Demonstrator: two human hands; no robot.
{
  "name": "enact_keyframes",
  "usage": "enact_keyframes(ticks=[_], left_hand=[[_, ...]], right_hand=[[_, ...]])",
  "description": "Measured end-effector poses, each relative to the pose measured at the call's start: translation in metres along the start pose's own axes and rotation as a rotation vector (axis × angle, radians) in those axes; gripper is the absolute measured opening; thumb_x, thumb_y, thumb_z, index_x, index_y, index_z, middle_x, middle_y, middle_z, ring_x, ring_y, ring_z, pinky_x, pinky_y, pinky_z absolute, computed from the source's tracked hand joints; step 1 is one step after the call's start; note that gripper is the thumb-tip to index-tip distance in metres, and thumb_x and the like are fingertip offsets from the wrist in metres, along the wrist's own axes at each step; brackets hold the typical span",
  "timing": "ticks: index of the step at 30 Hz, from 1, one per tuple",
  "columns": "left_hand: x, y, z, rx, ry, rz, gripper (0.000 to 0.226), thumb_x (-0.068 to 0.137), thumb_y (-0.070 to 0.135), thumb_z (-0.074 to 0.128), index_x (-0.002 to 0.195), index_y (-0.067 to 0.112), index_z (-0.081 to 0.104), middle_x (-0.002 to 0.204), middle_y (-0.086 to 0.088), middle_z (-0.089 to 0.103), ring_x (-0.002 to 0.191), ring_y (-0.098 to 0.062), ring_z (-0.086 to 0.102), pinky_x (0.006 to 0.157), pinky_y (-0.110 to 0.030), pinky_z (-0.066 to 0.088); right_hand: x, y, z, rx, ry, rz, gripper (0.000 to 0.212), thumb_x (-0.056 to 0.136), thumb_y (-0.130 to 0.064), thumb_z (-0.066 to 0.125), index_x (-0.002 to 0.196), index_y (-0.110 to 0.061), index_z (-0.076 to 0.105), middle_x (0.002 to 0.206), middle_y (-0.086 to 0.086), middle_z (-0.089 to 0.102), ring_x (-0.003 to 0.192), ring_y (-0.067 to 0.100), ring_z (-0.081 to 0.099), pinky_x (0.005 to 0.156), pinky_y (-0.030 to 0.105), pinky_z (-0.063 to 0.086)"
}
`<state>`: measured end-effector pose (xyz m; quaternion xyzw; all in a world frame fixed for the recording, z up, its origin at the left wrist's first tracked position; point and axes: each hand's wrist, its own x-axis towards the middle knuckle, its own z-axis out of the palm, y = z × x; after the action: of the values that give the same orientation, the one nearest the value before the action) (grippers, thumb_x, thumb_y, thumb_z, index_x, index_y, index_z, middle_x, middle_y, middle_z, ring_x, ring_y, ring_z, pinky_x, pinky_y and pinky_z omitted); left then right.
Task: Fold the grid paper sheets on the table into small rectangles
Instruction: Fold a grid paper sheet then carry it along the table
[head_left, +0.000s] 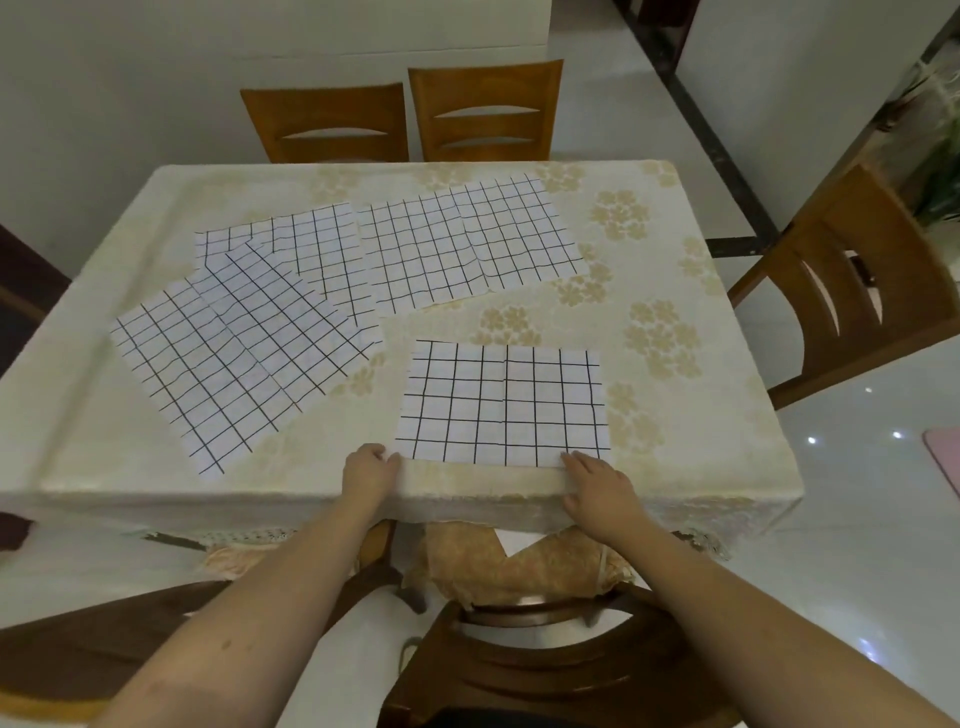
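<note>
Fingers (574, 460) of both hands at grid sheet's (501, 405) near corners — left pinching, right flat on it

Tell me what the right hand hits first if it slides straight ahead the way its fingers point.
The right hand points away across the table, its fingertips at the near edge of the nearest grid sheet. Going straight on, it would likely ride onto that sheet first; beyond it lies bare tablecloth.

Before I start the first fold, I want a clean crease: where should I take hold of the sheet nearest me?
Probably by its two near corners, from the table's near edge. The nearest sheet lies flat and square to that edge, apart from the other sheets, and the left hand and right hand already sit at those corners. Lifting both together should keep the edge straight.
</note>
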<state>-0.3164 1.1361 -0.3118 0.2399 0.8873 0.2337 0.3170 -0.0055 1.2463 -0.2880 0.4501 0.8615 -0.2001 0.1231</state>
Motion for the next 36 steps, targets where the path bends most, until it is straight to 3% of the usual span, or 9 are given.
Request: enact_keyframes(ticks=[10,13,16,18,20,28,32,34,36], left_hand=[[0.019,0.014,0.008,0.007,-0.028,-0.249,0.04,0.087,0.04,0.061,0.11,0.009,0.069,0.117,-0.009,0.065,0.108,-0.028,0.059,0.091,-0.031,0.046],[0.015,0.021,0.008,-0.054,-0.031,-0.25,0.029,0.089,0.03,0.061,0.104,0.007,0.07,0.111,-0.005,0.065,0.106,-0.029,0.06,0.089,-0.029,0.045],[0.013,0.018,0.011,-0.104,-0.011,-0.2,0.02,0.088,0.026,0.066,0.101,0.011,0.068,0.106,-0.004,0.067,0.102,-0.029,0.062,0.091,-0.031,0.048],[0.012,0.013,0.013,-0.156,-0.024,-0.161,0.009,0.084,0.027,0.069,0.088,0.019,0.065,0.096,-0.005,0.07,0.092,-0.027,0.065,0.09,-0.041,0.053],[0.014,0.007,0.016,-0.182,-0.024,-0.146,0.015,0.081,0.024,0.072,0.083,0.026,0.057,0.09,-0.005,0.069,0.087,-0.026,0.066,0.086,-0.045,0.055],[-0.008,0.032,0.002,-0.32,-0.01,-0.028,0.032,0.084,0.017,0.071,0.115,0.011,0.063,0.105,-0.007,0.068,0.089,-0.024,0.068,0.09,-0.044,0.054],[-0.027,0.058,-0.006,-0.358,-0.006,0.079,0.03,0.084,0.02,0.071,0.113,0.014,0.064,0.096,-0.005,0.071,0.089,-0.023,0.067,0.089,-0.044,0.054],[-0.037,0.07,-0.007,-0.346,-0.014,0.131,0.027,0.085,0.021,0.07,0.111,0.018,0.064,0.094,-0.003,0.071,0.089,-0.021,0.067,0.088,-0.042,0.054],[-0.048,0.082,-0.005,-0.332,-0.018,0.192,0.02,0.086,0.021,0.069,0.106,0.021,0.065,0.093,-0.002,0.07,0.089,-0.019,0.066,0.085,-0.037,0.054]], right_hand=[[0.013,-0.02,0.015,-0.066,-0.015,-0.121,0.061,0.099,-0.039,0.037,0.153,-0.02,0.015,0.16,0.003,0.015,0.146,0.022,0.015,0.117,0.041,0.016],[0.015,-0.033,0.02,-0.076,-0.001,-0.217,0.059,0.098,-0.032,0.039,0.152,-0.018,0.02,0.159,0.004,0.019,0.146,0.025,0.018,0.117,0.043,0.016],[0.019,-0.048,0.023,-0.092,0.017,-0.308,0.057,0.096,-0.03,0.04,0.15,-0.016,0.026,0.158,0.007,0.023,0.145,0.027,0.022,0.116,0.045,0.017],[0.021,-0.055,0.024,-0.094,0.006,-0.32,0.055,0.098,-0.031,0.036,0.15,-0.017,0.027,0.159,0.007,0.021,0.146,0.026,0.018,0.117,0.044,0.014],[0.022,-0.057,0.025,-0.095,-0.014,-0.294,0.054,0.099,-0.034,0.033,0.15,-0.018,0.025,0.159,0.008,0.018,0.147,0.026,0.015,0.118,0.044,0.011],[0.023,-0.054,0.028,-0.126,-0.075,-0.259,0.057,0.101,-0.04,0.023,0.152,-0.017,0.016,0.161,0.01,0.011,0.147,0.025,0.012,0.118,0.042,0.008],[0.02,-0.052,0.033,-0.121,-0.047,-0.297,0.083,0.079,-0.05,-0.005,0.152,-0.017,0.017,0.161,0.009,0.012,0.147,0.026,0.013,0.118,0.044,0.009],[0.019,-0.051,0.035,-0.104,-0.048,-0.306,0.086,0.076,-0.051,-0.005,0.152,-0.018,0.018,0.161,0.007,0.011,0.147,0.026,0.012,0.118,0.045,0.009],[0.018,-0.051,0.035,-0.088,-0.052,-0.291,0.072,0.088,-0.049,0.006,0.152,-0.018,0.018,0.161,0.006,0.012,0.147,0.026,0.011,0.118,0.045,0.008]])
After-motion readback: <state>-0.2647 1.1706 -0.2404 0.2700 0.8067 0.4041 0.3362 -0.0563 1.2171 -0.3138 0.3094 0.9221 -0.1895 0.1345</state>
